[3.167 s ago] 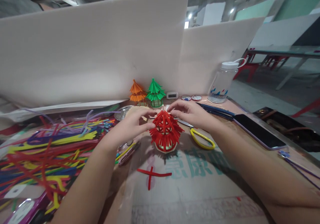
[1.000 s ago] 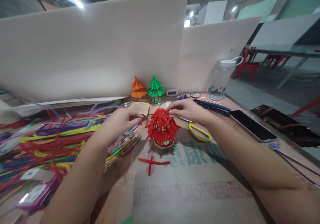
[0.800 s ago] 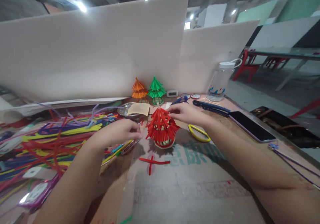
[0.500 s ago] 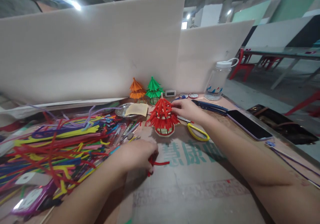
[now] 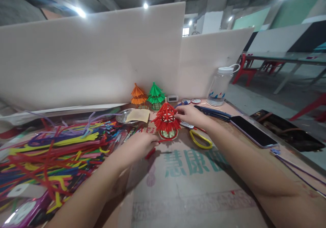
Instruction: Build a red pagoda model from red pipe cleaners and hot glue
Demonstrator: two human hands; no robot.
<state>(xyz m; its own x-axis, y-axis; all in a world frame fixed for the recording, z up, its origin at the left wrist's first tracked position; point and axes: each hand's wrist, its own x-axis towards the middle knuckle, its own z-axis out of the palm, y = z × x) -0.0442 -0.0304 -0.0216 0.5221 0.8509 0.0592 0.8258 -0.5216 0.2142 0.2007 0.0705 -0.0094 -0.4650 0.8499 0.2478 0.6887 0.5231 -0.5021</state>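
Observation:
A small red tiered pagoda (image 5: 166,121) made of fuzzy pipe cleaners stands upright on the cardboard. My right hand (image 5: 189,115) is closed at its right side, fingertips gripping its upper tier. In front and to the left, my left hand (image 5: 147,141) pinches red pipe cleaner pieces (image 5: 150,153); one end points toward the pagoda's base, and the fingertips are partly hidden. Yellow-handled scissors (image 5: 200,139) lie just below my right wrist. Behind the red pagoda stand an orange pagoda (image 5: 139,95) and a green pagoda (image 5: 156,95).
Many coloured pipe cleaners (image 5: 56,150) are heaped on the left, near a purple tool (image 5: 30,209). A foil dish (image 5: 122,116) sits behind. Right of my right hand are blue-handled pliers (image 5: 212,112), a phone (image 5: 252,131) and a water bottle (image 5: 219,88). A white partition (image 5: 102,58) closes the back.
My left hand has moved up and forward with the red pipe cleaner pieces, close to the pagoda's base. My right hand stays at the pagoda. The camera view has shifted slightly.

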